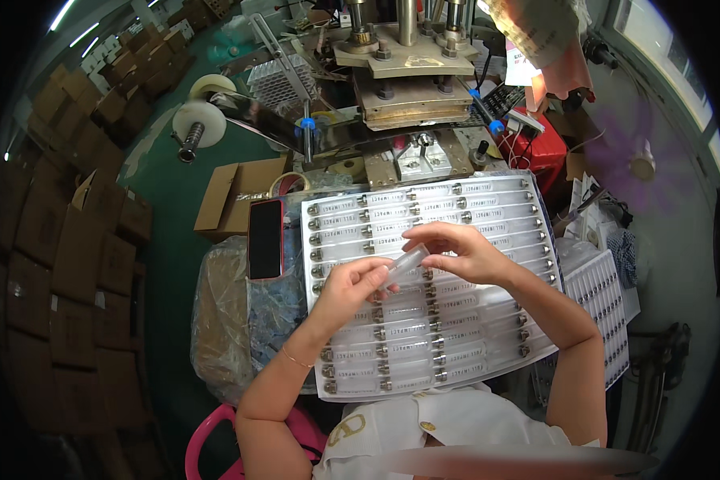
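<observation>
Clear plastic, the small tube (404,262) is held between both hands above the middle of a white tray (536,356). Its long axis runs on a slant, the low end pointing to about 8 o'clock and the high end to about 2 o'clock. The left hand (352,284) pinches the low end, fingers curled tight around it. The right hand (460,252) pinches the high end, thumb and fingertips pressed together on it, with the wrist coming in from 4 o'clock.

The tray lies under the hands and is filled with two columns of like tubes lying crosswise, each with a dark metal cap at one end, their long axes running roughly from 9 to 3 o'clock. Just beside the tray at 9 o'clock a dark phone with a red edge (265,238) lies on a heap of clear plastic bags (224,312). At 3 o'clock a second tray of tubes (604,296) sits tilted, partly under the first. At 12 o'clock, beyond the tray, stands a metal press machine (404,76), with a roll of white tape (198,124) at 10 o'clock and brown cartons (72,240) stacked along the left.
</observation>
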Demonstrator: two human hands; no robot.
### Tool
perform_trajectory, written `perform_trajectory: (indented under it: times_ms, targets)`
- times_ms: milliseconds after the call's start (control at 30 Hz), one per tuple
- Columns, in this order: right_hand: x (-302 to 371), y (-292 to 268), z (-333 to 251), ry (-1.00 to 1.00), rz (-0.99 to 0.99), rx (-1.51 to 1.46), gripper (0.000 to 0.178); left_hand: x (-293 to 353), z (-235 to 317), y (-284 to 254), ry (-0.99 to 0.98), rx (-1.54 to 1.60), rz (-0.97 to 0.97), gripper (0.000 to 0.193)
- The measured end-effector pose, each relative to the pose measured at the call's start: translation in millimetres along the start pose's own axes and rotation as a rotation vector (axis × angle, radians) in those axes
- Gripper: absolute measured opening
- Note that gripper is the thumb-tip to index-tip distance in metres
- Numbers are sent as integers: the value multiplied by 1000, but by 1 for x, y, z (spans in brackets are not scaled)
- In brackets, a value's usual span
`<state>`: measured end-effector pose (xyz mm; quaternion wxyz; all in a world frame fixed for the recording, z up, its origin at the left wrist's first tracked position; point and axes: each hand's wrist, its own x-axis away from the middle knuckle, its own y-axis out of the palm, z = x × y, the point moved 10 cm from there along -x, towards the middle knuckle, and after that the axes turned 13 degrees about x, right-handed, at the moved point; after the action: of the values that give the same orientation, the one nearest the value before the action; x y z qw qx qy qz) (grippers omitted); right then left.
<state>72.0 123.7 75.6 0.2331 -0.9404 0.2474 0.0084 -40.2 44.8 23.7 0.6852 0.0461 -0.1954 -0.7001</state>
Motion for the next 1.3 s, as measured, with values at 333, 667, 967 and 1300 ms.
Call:
perform_trajectory:
  times_ms: [333,667,967,1300]
  targets:
    - [-6,17,-71,-599,115,730,54,-22,-24,-10,-44,796,-38,31]
    - [53,-133,14,60,598,568,40,-114,103,51,963,-1143,197,32]
    - [-6,-160,28,-108,843,833,30,-97,95,105,1341,-1434,38,17]
    - [-77,-115,38,-165,705,1044,52,0,37,61,1046,-1199,-16,29]
